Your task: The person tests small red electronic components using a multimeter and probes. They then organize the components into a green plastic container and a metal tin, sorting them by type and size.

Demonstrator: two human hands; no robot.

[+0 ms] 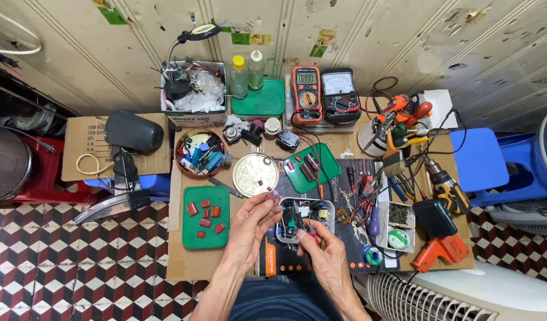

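Near the desk's (184,261) front edge, mid-way along, sits a small circuit board (305,215), probably light, stiff and fragile, best held by its edges. The right hand (325,249) pinches a red-tipped probe (309,235) against it; the left hand (254,221) pinches a tiny pink part (274,194).

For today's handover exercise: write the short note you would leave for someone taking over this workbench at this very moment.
Left hand: pinches a tiny part, too small to identify, near the round tin lid.
Right hand: holds a red probe at the circuit board in its clear tray.
Nearby: red capacitors on the left green lid; dark components on the right green tray; two multimeters at the back.
Done: parts sorted.
Left: board work in progress; how far cannot be judged.
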